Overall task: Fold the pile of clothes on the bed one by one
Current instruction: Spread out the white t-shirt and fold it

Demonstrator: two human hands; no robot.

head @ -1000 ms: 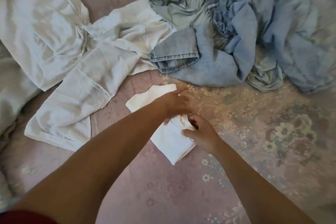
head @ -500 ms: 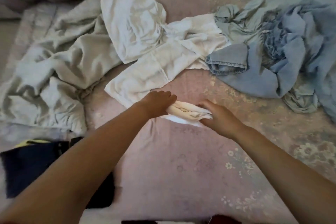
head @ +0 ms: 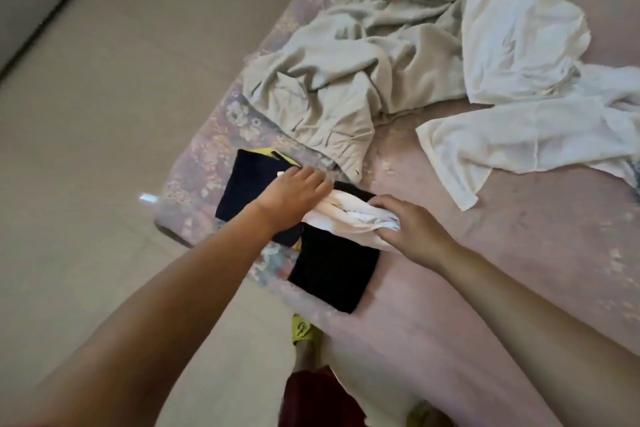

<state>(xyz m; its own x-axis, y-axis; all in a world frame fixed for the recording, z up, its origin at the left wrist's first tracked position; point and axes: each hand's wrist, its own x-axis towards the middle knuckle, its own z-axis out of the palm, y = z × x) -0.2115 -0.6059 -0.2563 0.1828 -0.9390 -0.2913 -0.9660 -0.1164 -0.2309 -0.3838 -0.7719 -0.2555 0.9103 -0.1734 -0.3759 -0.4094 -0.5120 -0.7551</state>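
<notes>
A folded cloth (head: 349, 218) lies on two folded garments (head: 332, 270), with unfolded clothes (head: 346, 80) behind them.

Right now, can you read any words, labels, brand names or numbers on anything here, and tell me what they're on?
No readable text anywhere.
Yellow slipper: a dark round mark on top, a logo rather than letters, too blurred to identify.
Folded navy garment: a small white patch by the left hand, possibly a label, unreadable.

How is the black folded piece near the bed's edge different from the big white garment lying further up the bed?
The black folded piece is dark, compact and squared off; the white garment is pale, sprawling and crumpled. The black piece lies partly under the white bundle held by both hands; the white garment lies untouched. Both lie on the bed.
</notes>
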